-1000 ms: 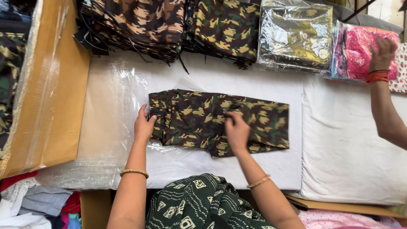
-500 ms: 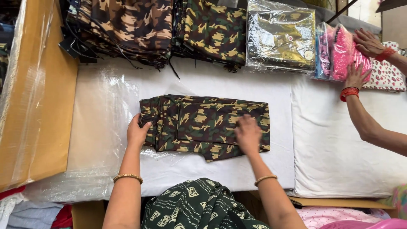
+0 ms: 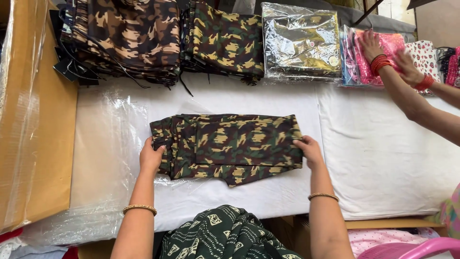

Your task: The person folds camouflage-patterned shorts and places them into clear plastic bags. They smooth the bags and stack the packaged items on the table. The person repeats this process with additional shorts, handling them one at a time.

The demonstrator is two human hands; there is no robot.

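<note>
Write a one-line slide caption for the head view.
Left hand and right hand grip the ends of a folded camouflage garment on a white table.

Two camouflage garment stacks (image 3: 129, 38), a shiny plastic-wrapped packet (image 3: 301, 42) and pink packets (image 3: 364, 62) line the table's (image 3: 383, 158) far edge.

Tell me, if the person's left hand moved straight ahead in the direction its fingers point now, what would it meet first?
The left hand already touches the folded camouflage garment at its left end. Going straight on, it would probably cross bare white table cover, then reach the stack of brown camouflage clothes. Depth is hard to judge.
</note>
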